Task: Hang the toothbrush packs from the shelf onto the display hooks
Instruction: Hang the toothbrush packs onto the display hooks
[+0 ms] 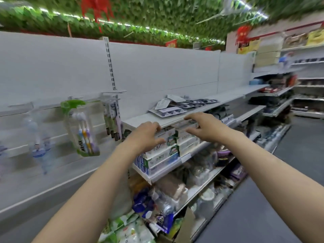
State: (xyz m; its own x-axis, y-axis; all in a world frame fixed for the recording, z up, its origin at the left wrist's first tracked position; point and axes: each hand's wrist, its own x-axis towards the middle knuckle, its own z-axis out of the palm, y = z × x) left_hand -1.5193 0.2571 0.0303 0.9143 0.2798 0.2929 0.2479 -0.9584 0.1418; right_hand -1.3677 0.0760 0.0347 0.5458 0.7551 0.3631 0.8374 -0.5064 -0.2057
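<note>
Left hand fingers: the left hand (149, 135) has its fingers curled downward over the top front edge of the stacked boxes (163, 151); the fingertips appear to touch the uppermost box, though blur hides whether they grip it.
Right hand fingers: the right hand (206, 128) is spread loosely, fingers slightly bent and apart, holding nothing — it hovers at the front lip of the shelf (149, 118), just above the boxes.
Arms: both bare forearms reach forward and up from the bottom of the view, the left from lower left, the right from lower right; both palms face down.
Toothbrush packs: flat toothbrush packs (177, 106) lie in a loose overlapping pile on top of the shelf, beyond both hands and touched by neither.
Display hooks: to the left of the shelf, display hooks (112, 95) stick out from the white back panel; a green-topped pack (82, 128) with coloured brushes hangs there, with darker packs (113, 116) hanging just beside the shelf end and blurred clear packs (38, 135) further left.
Between hands and packs: the shelf's front edge lies between the fingers and the pile.
Below: lower shelves hold mixed bagged and boxed goods — all blurred.
Right: an aisle floor and more stocked shelving.
Overhead: green foliage and a line of lights.
</note>
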